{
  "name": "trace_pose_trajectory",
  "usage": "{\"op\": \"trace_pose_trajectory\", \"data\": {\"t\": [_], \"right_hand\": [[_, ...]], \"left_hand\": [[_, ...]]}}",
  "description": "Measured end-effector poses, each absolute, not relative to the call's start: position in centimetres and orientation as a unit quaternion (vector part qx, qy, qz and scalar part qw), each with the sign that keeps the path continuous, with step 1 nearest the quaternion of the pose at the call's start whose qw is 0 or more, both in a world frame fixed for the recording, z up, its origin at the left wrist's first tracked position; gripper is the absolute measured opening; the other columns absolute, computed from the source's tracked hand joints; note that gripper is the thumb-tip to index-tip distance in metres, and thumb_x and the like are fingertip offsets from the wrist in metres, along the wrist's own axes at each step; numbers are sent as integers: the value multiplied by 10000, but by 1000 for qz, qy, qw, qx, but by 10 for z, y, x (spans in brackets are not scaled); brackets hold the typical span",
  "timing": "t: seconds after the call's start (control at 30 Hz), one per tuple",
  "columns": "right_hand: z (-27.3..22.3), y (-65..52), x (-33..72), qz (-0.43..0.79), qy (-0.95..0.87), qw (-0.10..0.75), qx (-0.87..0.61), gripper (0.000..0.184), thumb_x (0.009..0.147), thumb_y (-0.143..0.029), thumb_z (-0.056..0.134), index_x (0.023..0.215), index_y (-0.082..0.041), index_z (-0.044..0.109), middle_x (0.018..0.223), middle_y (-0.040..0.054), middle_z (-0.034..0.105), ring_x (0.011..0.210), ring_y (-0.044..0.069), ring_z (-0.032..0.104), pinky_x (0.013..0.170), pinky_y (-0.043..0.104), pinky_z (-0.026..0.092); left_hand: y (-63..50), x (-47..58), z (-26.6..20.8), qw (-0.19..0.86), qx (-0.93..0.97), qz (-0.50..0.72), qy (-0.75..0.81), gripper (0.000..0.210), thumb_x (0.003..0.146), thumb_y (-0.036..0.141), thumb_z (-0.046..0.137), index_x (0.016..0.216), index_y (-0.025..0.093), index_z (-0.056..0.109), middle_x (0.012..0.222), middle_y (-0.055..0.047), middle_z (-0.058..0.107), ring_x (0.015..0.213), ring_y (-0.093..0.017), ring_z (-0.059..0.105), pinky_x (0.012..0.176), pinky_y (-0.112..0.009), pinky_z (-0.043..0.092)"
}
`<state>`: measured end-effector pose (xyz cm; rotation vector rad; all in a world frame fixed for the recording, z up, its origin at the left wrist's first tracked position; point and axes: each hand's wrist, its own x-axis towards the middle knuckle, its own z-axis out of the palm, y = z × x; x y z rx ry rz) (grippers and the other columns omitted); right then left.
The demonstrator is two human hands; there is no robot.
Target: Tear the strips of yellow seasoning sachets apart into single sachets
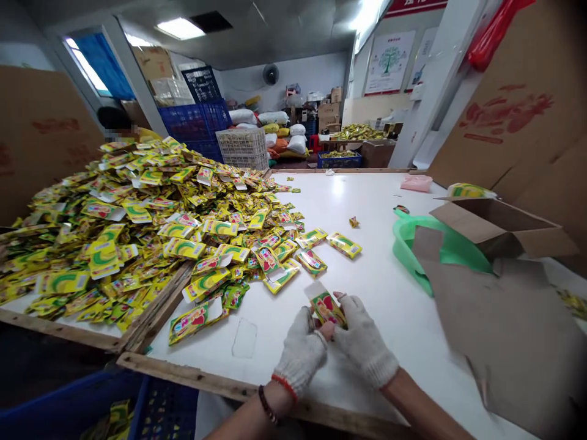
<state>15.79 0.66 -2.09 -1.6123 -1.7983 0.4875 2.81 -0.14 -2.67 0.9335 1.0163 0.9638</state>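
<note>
Between the gloved fingers (352, 305), a small carton (327, 307), white flap (314, 289) outermost.

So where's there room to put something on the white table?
The biggest bare patch of the white table is at the far end, between the heap of packets and the pink thing; one tiny packet borders its near side. Another lies between the right hand and green tray. It's crowded left, under the heap, and right, under the cardboard.

A white table (367, 275) is heaped with yellow packets (137, 214) at left. A green scoop (406, 244) is set at right.
</note>
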Motion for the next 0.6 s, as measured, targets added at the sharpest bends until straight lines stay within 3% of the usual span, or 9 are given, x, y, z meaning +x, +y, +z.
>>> {"op": "trace_pose_trajectory", "data": {"t": [0.1, 0.27, 0.4, 0.53, 0.6], "right_hand": [[-26, -27, 158, 258, -616, 435, -604, 356, 698, -131, 497, 1044, -213, 482, 982, 81, 546, 923, 220, 574, 835, 378, 496], [-27, -55, 159, 427, -490, 502, -570, 426, 724, -220, 536, 1129, -212, 403, 1059, 92, 551, 828, 202, 642, 682, 332, 573], [-26, -60, 167, 460, -480, 493, -561, 439, 767, -294, 534, 1178, -180, 432, 1112, 113, 596, 868, 210, 637, 730, 345, 561], [-25, -61, 174, 429, -531, 456, -572, 303, 757, -287, 560, 1034, -173, 601, 1053, 79, 644, 938, 224, 604, 841, 366, 505], [-20, -59, 174, 447, -542, 440, -559, 243, 766, -291, 552, 965, -182, 640, 994, 55, 667, 919, 214, 607, 821, 343, 506]], "left_hand": [[1, 31, -23, 586, 484, 452, 467, 306, 709, 386, 641, 843, 172, 467, 824, -39, 586, 745, -157, 569, 656, -263, 455], [-3, 24, -16, 595, 488, 451, 453, 309, 698, 291, 648, 850, 189, 399, 749, 17, 554, 675, -135, 576, 598, -253, 479], [-14, 16, -21, 604, 527, 433, 412, 301, 747, 260, 598, 976, 186, 415, 807, 1, 583, 725, -137, 583, 654, -260, 484], [-20, 2, -24, 594, 573, 368, 428, 279, 747, 270, 602, 980, 153, 503, 841, -25, 593, 763, -150, 564, 690, -264, 468], [-18, -5, -20, 576, 606, 347, 424, 211, 749, 278, 599, 896, 137, 542, 782, -15, 577, 722, -137, 540, 658, -246, 448]]}}
